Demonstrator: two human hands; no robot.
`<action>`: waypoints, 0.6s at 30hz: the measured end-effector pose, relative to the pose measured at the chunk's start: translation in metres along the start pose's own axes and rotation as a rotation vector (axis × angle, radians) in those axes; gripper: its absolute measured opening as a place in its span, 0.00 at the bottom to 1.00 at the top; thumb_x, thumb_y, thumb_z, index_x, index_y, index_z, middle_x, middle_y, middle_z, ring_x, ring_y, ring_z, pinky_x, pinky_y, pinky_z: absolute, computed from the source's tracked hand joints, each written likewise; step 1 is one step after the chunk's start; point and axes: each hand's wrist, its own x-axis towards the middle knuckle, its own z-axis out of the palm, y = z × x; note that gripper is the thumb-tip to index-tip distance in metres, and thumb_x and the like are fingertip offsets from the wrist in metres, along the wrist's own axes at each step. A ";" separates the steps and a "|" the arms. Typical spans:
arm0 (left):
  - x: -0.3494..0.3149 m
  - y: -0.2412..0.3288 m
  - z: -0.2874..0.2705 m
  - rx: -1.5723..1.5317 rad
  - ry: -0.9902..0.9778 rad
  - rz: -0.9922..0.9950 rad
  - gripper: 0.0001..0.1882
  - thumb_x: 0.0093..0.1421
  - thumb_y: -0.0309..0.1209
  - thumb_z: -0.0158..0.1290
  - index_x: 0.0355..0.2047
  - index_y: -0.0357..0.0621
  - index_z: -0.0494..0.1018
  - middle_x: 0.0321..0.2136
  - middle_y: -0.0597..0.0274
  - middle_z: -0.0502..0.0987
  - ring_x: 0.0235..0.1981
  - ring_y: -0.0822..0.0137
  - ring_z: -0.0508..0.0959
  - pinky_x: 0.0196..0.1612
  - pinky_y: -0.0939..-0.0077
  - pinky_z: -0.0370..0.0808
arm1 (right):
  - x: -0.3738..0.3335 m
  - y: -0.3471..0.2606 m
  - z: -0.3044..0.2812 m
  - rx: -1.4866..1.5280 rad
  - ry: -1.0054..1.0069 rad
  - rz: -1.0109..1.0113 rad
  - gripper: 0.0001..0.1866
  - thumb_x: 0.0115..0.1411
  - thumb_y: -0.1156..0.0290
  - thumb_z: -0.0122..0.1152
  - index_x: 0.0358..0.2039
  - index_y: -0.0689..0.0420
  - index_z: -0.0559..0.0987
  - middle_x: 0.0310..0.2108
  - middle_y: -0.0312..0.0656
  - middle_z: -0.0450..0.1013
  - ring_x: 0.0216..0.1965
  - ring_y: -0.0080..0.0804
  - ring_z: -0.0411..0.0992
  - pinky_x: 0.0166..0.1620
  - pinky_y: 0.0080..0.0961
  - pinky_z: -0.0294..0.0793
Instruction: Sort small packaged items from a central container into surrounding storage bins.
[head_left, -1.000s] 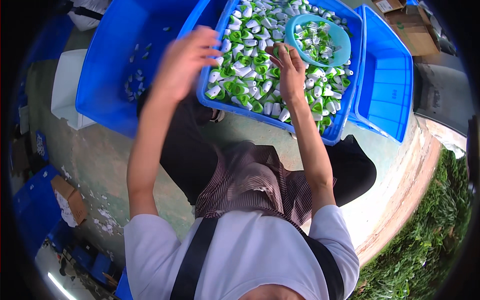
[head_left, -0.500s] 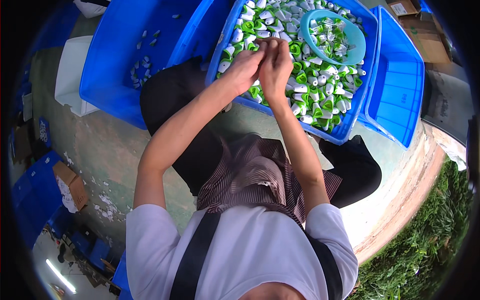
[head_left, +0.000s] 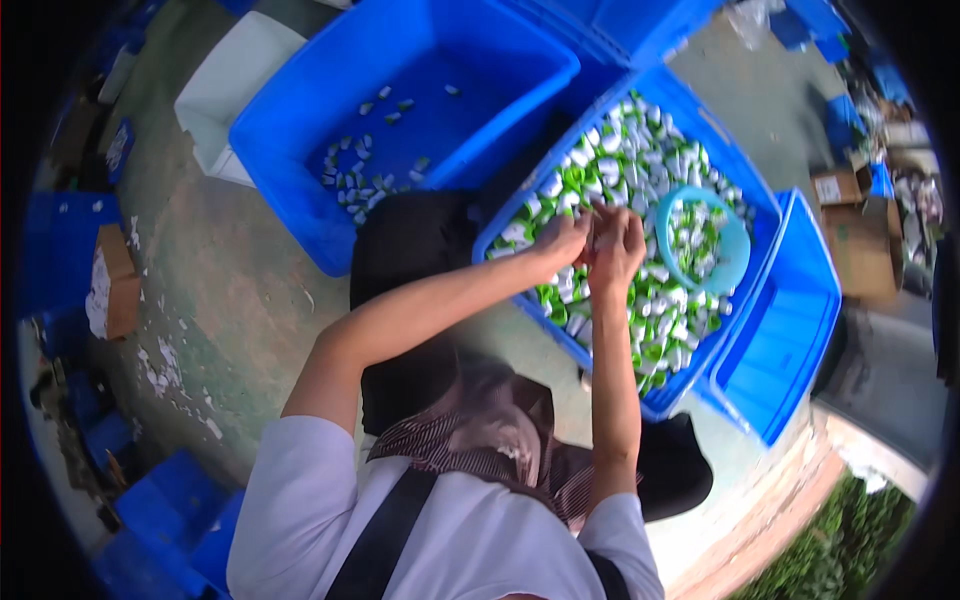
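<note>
My left hand (head_left: 564, 242) and my right hand (head_left: 616, 248) are close together above a blue bin (head_left: 735, 150) heaped with small white-and-green plastic pieces (head_left: 655, 330). Fingers of both hands are closed and meet at the tips. Whatever they pinch is too small and blurred to make out. Just right of my right hand, a round turquoise basket (head_left: 735, 252) rests tilted on the heap. Inside it are small clear and green parts (head_left: 697, 235).
On the left stands a larger blue bin (head_left: 290, 190) with several white-and-green pieces scattered on its bottom. A white container (head_left: 240, 80) is beyond it. Another blue bin (head_left: 770, 340) adjoins on the right. Cardboard boxes (head_left: 860, 240) stand farther right.
My view has turned, so bins and hands appear lower and farther right, and more of the left bin shows. The hands remain together over the heap, fingertips now slightly more apart.
</note>
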 end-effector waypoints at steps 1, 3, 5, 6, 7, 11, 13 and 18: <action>0.002 -0.002 0.005 -0.101 -0.013 -0.004 0.29 0.65 0.52 0.39 0.26 0.36 0.72 0.18 0.54 0.75 0.18 0.63 0.76 0.22 0.71 0.74 | 0.012 0.009 -0.014 -0.066 0.060 -0.023 0.09 0.65 0.69 0.50 0.35 0.63 0.72 0.35 0.45 0.76 0.27 0.27 0.71 0.32 0.23 0.72; -0.006 0.006 0.017 -0.308 -0.114 -0.049 0.29 0.64 0.51 0.38 0.28 0.33 0.70 0.19 0.50 0.75 0.19 0.58 0.78 0.23 0.68 0.78 | 0.042 0.024 -0.069 -0.714 0.119 -0.383 0.07 0.62 0.74 0.50 0.39 0.63 0.70 0.39 0.50 0.73 0.25 0.37 0.73 0.29 0.27 0.74; -0.013 0.023 0.010 -0.442 -0.197 -0.177 0.26 0.64 0.50 0.39 0.33 0.33 0.68 0.23 0.49 0.73 0.21 0.55 0.78 0.26 0.64 0.80 | 0.039 0.027 -0.076 -1.453 0.053 -0.564 0.13 0.58 0.78 0.50 0.44 0.61 0.68 0.46 0.56 0.67 0.28 0.49 0.74 0.29 0.35 0.77; -0.016 0.027 0.003 -0.430 -0.166 -0.220 0.24 0.63 0.48 0.42 0.34 0.35 0.67 0.23 0.51 0.73 0.21 0.56 0.78 0.25 0.65 0.79 | 0.029 0.026 -0.067 -1.616 -0.006 -0.396 0.16 0.56 0.79 0.51 0.47 0.60 0.67 0.48 0.58 0.63 0.30 0.55 0.75 0.29 0.39 0.78; -0.022 0.041 0.008 -0.338 -0.164 -0.229 0.21 0.64 0.46 0.43 0.33 0.37 0.68 0.21 0.54 0.74 0.20 0.59 0.78 0.25 0.68 0.78 | 0.033 0.030 -0.078 -1.653 -0.038 -0.320 0.18 0.57 0.78 0.50 0.49 0.59 0.65 0.50 0.58 0.62 0.33 0.57 0.75 0.31 0.44 0.78; -0.014 0.038 0.011 -0.203 -0.125 -0.157 0.14 0.65 0.39 0.45 0.34 0.39 0.70 0.20 0.62 0.74 0.19 0.67 0.77 0.20 0.75 0.73 | 0.050 0.026 -0.089 -1.636 -0.134 -0.331 0.14 0.54 0.82 0.51 0.43 0.62 0.66 0.46 0.59 0.63 0.34 0.55 0.74 0.33 0.42 0.78; -0.005 0.032 0.011 -0.214 -0.105 -0.120 0.13 0.65 0.37 0.46 0.35 0.39 0.71 0.20 0.62 0.73 0.17 0.70 0.75 0.17 0.77 0.70 | 0.060 0.024 -0.099 -1.536 -0.214 -0.367 0.12 0.53 0.82 0.53 0.39 0.64 0.66 0.42 0.61 0.63 0.38 0.59 0.71 0.38 0.46 0.74; 0.006 0.031 0.000 -0.249 -0.051 -0.077 0.06 0.56 0.29 0.49 0.27 0.39 0.71 0.17 0.62 0.70 0.09 0.76 0.63 0.09 0.80 0.53 | 0.063 0.015 -0.105 -1.472 -0.344 -0.380 0.13 0.53 0.76 0.58 0.38 0.65 0.68 0.38 0.63 0.63 0.41 0.63 0.67 0.43 0.49 0.68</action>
